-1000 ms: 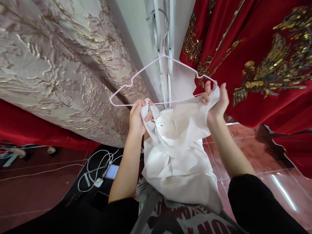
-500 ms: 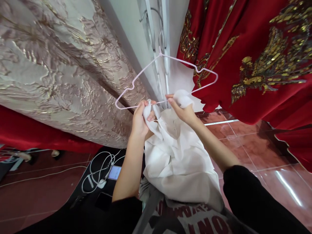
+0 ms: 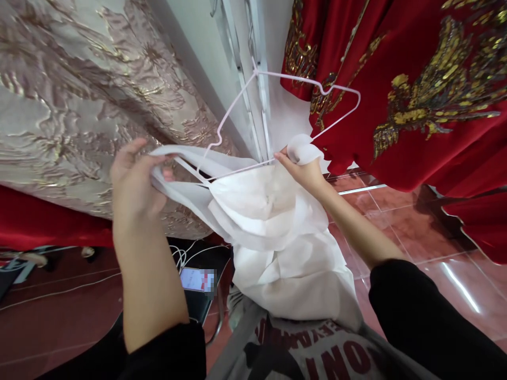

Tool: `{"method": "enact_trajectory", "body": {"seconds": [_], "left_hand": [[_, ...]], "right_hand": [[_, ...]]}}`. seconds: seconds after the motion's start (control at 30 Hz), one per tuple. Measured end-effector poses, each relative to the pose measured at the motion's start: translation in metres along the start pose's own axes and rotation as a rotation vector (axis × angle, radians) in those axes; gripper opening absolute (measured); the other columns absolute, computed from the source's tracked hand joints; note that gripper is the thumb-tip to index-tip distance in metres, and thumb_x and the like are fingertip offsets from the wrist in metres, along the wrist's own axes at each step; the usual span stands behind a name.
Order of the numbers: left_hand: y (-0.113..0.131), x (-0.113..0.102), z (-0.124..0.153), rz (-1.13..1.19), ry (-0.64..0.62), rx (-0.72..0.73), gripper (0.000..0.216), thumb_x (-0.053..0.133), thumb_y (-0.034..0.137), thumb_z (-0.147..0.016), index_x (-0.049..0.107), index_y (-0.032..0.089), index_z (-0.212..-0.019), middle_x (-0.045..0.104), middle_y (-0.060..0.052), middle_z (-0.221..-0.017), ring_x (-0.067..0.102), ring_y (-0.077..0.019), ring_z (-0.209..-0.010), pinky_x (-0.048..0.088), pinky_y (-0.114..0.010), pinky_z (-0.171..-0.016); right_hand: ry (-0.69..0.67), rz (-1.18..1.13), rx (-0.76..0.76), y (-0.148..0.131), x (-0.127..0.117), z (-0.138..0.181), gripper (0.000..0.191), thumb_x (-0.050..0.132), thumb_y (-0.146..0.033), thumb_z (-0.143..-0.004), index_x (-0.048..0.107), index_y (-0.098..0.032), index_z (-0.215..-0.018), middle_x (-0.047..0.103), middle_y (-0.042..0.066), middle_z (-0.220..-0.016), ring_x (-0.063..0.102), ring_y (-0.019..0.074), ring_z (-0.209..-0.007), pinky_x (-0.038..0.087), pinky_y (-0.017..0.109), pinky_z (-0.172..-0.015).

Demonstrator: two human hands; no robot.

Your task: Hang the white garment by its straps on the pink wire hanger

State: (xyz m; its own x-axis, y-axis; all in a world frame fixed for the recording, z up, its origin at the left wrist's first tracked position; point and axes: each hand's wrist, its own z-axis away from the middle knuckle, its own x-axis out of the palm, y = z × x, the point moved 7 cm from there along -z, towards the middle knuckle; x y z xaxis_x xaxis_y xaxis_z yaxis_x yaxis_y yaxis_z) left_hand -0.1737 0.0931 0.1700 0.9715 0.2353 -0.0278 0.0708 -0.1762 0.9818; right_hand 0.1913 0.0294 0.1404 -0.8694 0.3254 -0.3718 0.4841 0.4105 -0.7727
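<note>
Red drapery (image 3: pixel 420 89) right, pale brocade (image 3: pixel 59 95) left; white garment (image 3: pixel 285 253) between, below pink hanger (image 3: pixel 293 78). Left hand (image 3: pixel 140 182), turned inward, pinches garment's strap (image 3: pixel 186 196), stretched past hanger's left end; right hand (image 3: pixel 299 169) grips hanger's lower bar (image 3: pixel 241 171), forearm (image 3: pixel 352 224) angled up-left.

Left hand (image 3: pixel 137 182) raised, apparently pinching, right hand (image 3: pixel 303 174) curled closed, forearms (image 3: pixel 154 279) reaching forward

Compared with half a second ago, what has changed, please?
The left hand moved outward left, letting go of the pink hanger and stretching the white garment beyond its left end. The right hand stays at the hanger, fabric around it.
</note>
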Motion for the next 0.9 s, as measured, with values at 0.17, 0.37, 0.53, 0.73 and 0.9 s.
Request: {"method": "enact_trajectory", "body": {"seconds": [0.17,0.37,0.53,0.73,0.9], "left_hand": [[0.046,0.058,0.005,-0.056,-0.161,0.004,0.073,0.06,0.013,-0.09,0.023,0.025,-0.153,0.069,-0.002,-0.101,0.07,-0.0114,-0.064,0.067,-0.04,-0.071],[0.049,0.123,0.017,-0.297,-0.454,0.2,0.077,0.064,0.011,-0.091,0.028,0.027,-0.158,0.068,-0.011,-0.123,0.076,-0.0209,-0.079,0.069,-0.054,-0.082],[0.046,0.112,0.011,-0.616,-0.333,0.531,0.02,0.065,0.03,-0.098,0.065,0.015,-0.111,0.071,-0.009,-0.103,0.068,-0.0249,-0.097,0.059,-0.051,-0.103],[0.045,0.093,0.019,-0.762,-0.252,0.643,0.058,0.061,0.061,-0.1,0.054,0.015,-0.135,0.057,-0.002,-0.086,0.058,-0.0209,-0.073,0.059,-0.052,-0.09],[0.053,0.088,0.024,-0.806,-0.211,0.645,0.046,0.055,0.057,-0.105,0.063,0.015,-0.122,0.041,0.005,-0.067,0.043,-0.0149,-0.061,0.055,-0.039,-0.085]], "right_hand": [[-0.018,-0.054,0.005,-0.004,0.018,0.006,0.042,0.061,-0.061,-0.099,0.066,-0.022,-0.084,0.063,0.002,-0.078,0.061,0.0182,-0.079,0.052,0.037,-0.083],[-0.044,-0.101,-0.008,-0.01,0.026,0.009,0.034,0.06,-0.054,-0.1,0.072,-0.023,-0.093,0.074,0.006,-0.093,0.069,0.0228,-0.095,0.054,0.042,-0.102],[-0.2,-0.36,0.12,-0.009,0.002,0.013,0.028,0.07,-0.05,-0.093,0.078,-0.024,-0.098,0.078,0.007,-0.119,0.068,0.019,-0.088,0.061,0.037,-0.083],[-0.372,-0.168,0.643,0.055,-0.067,0.017,0.014,0.085,-0.021,-0.075,0.074,-0.014,-0.072,0.071,0.009,-0.071,0.055,0.0133,-0.055,0.047,0.029,-0.049],[-0.097,-0.089,0.573,0.057,-0.13,-0.031,0.026,0.081,-0.005,-0.08,0.065,-0.013,-0.061,0.055,0.002,-0.049,0.049,0.0105,-0.047,0.041,0.028,-0.048]]}}
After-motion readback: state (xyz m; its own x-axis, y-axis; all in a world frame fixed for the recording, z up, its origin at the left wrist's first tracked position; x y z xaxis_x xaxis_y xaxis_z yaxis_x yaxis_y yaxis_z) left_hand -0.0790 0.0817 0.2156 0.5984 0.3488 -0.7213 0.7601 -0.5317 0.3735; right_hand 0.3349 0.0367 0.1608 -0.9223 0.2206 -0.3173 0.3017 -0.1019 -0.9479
